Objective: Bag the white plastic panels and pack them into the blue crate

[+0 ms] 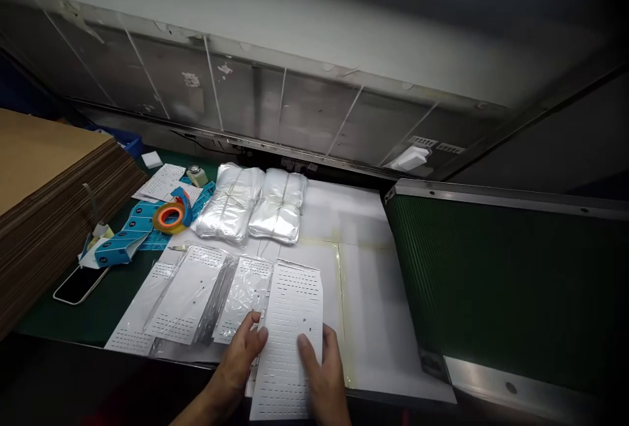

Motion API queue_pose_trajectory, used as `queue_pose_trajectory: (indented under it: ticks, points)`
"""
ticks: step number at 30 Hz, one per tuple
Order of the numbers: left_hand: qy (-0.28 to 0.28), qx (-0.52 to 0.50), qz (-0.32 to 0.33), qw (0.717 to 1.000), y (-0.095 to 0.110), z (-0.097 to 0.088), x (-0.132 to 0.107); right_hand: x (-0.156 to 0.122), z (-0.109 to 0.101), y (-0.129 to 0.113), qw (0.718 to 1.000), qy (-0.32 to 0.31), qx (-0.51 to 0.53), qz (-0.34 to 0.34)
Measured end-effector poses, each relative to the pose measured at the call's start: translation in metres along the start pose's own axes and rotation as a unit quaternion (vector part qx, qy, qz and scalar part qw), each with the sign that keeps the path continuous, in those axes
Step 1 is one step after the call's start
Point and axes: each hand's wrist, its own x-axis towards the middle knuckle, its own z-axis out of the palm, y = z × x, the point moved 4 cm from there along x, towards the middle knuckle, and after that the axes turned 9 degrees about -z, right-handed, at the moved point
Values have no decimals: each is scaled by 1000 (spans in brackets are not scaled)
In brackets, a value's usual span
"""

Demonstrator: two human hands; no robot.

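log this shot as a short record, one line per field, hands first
right hand: on white panel, thumb on its face
left hand: at the panel's left edge, grip unclear
left of panel: panels in clear film
beyond: two tied bundles of clear plastic
far left: cardboard stack, phone, tape roll
right side: green belt

A head-worn camera looks forward and down over the near edge of a worktable (378,328), close above the left hand (240,357) and right hand (325,373), spanning stacked cardboard (44,170) at left, a green belt (515,282) at right and a far grey panel (250,98).
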Motion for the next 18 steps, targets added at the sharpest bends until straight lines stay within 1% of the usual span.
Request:
queue_pose_trajectory:
  ticks: [3,6,8,9,13,14,16,18]
  points:
    - [17,57,-10,998,13,-2,1,-2,3,0,999,17,32,20]
    - [5,122,4,992,18,2,3,-2,0,1,997,25,62,30]
    - [2,149,2,989,14,3,6,1,-5,3,996,34,74,28]
    - [7,158,-3,987,10,3,8,2,-8,5,995,34,84,38]
    - [39,194,-26,980,-4,1,18,7,-19,15,988,13,112,107]
    - [45,198,-33,979,-6,1,20,8,-21,16,988,4,111,109]
    - [51,192,-50,979,-8,3,23,10,-24,17,991,-11,100,92]
    - [47,179,-55,981,-10,7,25,10,-26,18,994,-2,85,72]
